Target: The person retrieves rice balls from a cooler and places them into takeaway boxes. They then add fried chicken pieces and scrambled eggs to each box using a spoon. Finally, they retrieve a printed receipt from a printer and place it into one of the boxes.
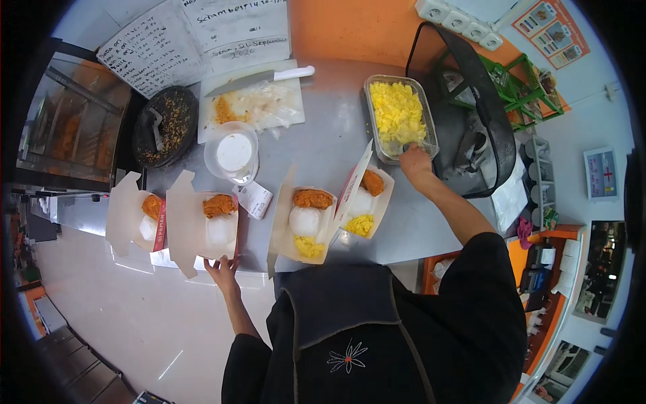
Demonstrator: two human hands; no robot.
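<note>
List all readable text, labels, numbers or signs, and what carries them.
White wall sheets: handwriting and numbers, partly legible; wording withheld.
Leftmost food box: pale lettering on red; wording withheld.
Rightmost food box: print too small.
Small white slip: print too small.
Orange-edged poster: print too small.
Framed panel at right: red cross; print too small.

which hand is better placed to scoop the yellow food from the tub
Likely the right hand: it is already at the near end of the clear tub holding the yellow food. The left hand is at a box farther left.
</note>
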